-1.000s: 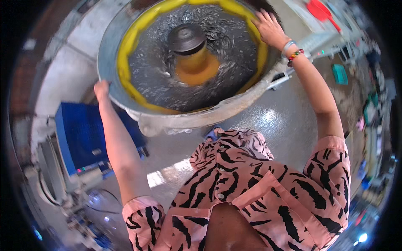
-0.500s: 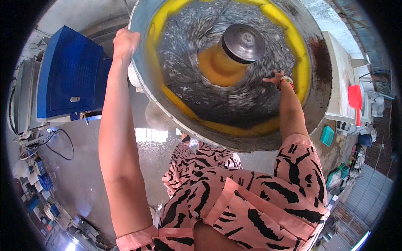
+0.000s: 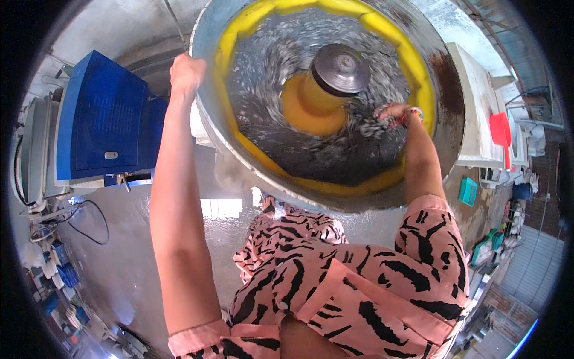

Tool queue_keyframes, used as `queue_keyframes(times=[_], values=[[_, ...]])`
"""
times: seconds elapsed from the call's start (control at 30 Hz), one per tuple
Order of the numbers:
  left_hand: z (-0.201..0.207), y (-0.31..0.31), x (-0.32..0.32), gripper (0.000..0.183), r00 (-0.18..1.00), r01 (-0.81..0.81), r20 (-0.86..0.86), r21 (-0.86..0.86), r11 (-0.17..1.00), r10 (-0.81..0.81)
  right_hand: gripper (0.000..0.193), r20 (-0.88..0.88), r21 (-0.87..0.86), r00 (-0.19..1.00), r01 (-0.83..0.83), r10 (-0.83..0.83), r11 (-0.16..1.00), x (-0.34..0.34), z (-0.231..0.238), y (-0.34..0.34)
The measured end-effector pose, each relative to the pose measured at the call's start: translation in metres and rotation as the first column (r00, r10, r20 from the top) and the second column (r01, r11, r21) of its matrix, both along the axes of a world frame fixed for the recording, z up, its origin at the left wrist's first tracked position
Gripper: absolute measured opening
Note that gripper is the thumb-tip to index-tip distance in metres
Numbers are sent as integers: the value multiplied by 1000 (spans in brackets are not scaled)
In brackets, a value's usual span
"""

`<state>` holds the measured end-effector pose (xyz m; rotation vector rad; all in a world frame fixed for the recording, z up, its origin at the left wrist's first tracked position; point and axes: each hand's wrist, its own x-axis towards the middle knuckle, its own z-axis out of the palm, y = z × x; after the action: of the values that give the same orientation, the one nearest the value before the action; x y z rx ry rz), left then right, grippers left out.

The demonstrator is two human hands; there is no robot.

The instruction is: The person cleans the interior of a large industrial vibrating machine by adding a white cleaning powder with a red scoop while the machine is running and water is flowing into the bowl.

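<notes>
A large round metal drum [image 3: 213, 128] with a yellow inner lining [image 3: 423, 78] fills the upper middle. Inside it, shiny grey pieces [image 3: 263, 66], blurred by motion, swirl round a yellow centre column [image 3: 297, 107] topped by a dark round cap [image 3: 341, 69]. Wrapped over the drum's left rim is my left hand [image 3: 187, 73], its fingers closed on the edge. My right hand [image 3: 391, 112] reaches in from the lower right, among the pieces beside the column. Pieces and motion blur cover its fingers. A beaded bracelet [image 3: 415, 113] circles that wrist.
A blue machine cabinet [image 3: 104, 116] stands left of the drum, with a black cable [image 3: 106, 227] below it on the wet floor [image 3: 128, 263]. To the right are a pale box-shaped unit [image 3: 478, 107], a red scoop-like thing [image 3: 500, 131] and a green basket [image 3: 468, 191].
My right hand had its fingers spread just above the pieces; now it is lower, with pieces around the fingers. My left hand stays on the rim. The view has shifted slightly.
</notes>
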<state>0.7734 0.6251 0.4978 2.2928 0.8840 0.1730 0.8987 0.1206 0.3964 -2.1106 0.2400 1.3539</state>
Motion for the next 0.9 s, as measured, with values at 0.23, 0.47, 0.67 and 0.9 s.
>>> queue_keyframes(times=[0.23, 0.47, 0.67, 0.9], values=[[3, -5, 12, 38, 1000, 7, 24, -38, 999, -6, 41, -75, 412, 966, -194, 245, 890, -39, 106, 39], [-5, 2, 17, 39, 999, -9, 47, -79, 997, 12, 39, -200, 811, 980, 162, 6, 563, -110, 153, 74], [-13, 14, 21, 40, 999, 22, 39, -43, 999, -21, 37, -50, 795, 973, 174, -224, 581, -132, 149, 79], [-21, 28, 27, 41, 1000, -2, -3, -2, 1000, 2, 40, -21, 862, 914, 222, -405, 455, -116, 128, 70]])
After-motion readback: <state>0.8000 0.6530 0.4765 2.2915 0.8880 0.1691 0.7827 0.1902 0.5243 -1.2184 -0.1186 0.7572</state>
